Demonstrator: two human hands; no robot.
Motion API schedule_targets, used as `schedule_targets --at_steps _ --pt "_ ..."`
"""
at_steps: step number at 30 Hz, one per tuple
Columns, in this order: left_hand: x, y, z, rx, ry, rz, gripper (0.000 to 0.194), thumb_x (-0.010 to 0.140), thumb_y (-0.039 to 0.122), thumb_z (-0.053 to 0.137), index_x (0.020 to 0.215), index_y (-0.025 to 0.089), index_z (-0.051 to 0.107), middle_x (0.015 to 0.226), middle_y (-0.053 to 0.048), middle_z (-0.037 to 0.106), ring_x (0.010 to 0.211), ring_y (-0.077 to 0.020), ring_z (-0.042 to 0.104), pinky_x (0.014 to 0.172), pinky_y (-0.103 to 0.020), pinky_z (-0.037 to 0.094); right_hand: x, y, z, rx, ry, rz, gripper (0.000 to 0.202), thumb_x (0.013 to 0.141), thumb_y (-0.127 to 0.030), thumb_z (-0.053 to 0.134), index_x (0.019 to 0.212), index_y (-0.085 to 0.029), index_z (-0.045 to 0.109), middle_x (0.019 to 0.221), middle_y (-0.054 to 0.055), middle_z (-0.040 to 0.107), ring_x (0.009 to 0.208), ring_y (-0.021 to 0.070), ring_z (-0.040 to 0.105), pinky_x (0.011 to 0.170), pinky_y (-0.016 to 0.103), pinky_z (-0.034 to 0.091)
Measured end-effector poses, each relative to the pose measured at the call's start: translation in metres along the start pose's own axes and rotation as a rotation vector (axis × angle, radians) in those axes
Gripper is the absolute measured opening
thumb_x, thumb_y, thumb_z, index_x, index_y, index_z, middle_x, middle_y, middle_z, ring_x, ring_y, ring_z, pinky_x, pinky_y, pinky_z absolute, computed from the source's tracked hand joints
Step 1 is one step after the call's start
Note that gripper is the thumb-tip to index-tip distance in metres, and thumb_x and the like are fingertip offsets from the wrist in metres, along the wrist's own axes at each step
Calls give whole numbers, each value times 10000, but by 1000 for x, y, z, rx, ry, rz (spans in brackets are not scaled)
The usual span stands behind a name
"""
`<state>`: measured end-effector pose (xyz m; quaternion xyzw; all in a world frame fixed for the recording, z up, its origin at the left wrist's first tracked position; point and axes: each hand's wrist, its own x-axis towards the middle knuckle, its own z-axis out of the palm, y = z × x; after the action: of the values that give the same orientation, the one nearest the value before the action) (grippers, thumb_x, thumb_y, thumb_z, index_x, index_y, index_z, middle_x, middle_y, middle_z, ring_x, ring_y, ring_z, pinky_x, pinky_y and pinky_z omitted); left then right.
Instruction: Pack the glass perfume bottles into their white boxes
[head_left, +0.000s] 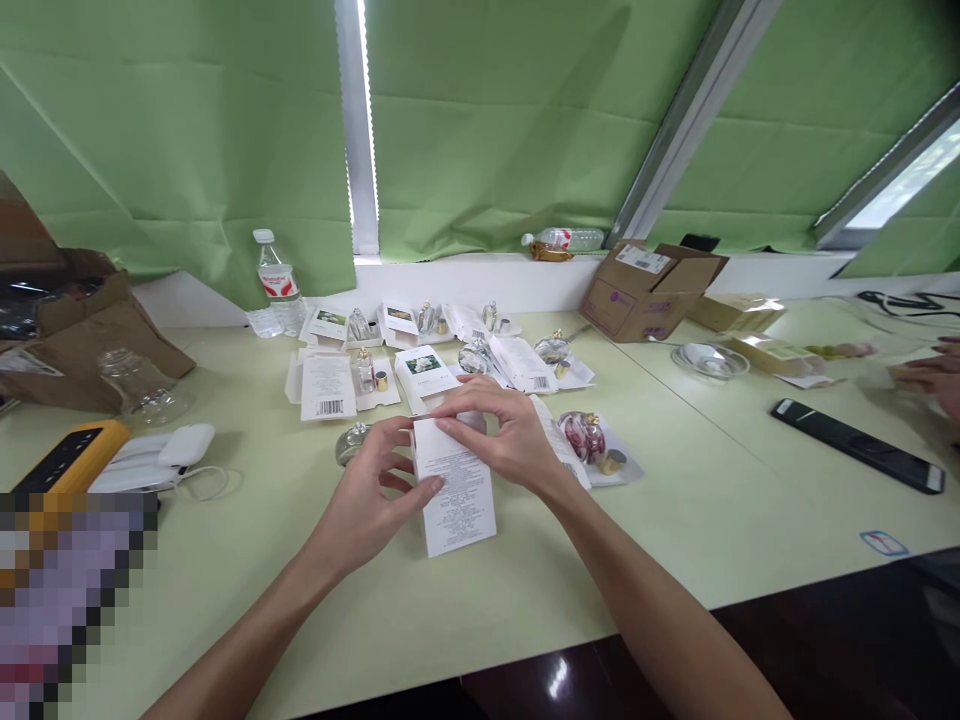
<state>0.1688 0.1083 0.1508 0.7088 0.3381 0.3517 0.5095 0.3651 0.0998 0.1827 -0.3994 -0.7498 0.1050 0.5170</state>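
Box [459, 500], white and printed, is between my two hands over the table [675, 540], tilted slightly; I can't tell whether its bottom edge touches down. Its print is too small to read, and my fingers hide most of its top edge. Left of the box, a round bottle [350, 443] shows only partly beside my left hand [379, 500]. Beyond the box, one flowered pack [421, 367] is partly covered by my right hand [510, 435]. Far right of the box, another person's hand [937, 378] is cut off and blurry; far left and nearer me, a pixelated patch [67, 600] masks what lies there.

My left hand is half curled on the box's left side, thumb against the printed face, fingers at the upper corner. My right hand pinches the box's top edge between thumb and fingertips, so both are closed on it, close together.

Nearer me than the box, tabletop runs down to the front edge. Just right of the box sit a pink bottle [581, 437] and a gold cap [613, 461]; past them, a stretch of tabletop reaches the phone [859, 445].
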Motion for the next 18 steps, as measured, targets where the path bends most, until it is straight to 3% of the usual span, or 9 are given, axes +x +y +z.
schedule_targets --at_steps 18 --pt "0 1 0 0 5 -4 503 844 350 665 1266 287 399 1206 -67 584 906 -185 648 769 -377 553 0 0 2 -12 25 9 113 847 -214 658 903 -287 723 849 -23 743 821 165 653 1026 453 421"
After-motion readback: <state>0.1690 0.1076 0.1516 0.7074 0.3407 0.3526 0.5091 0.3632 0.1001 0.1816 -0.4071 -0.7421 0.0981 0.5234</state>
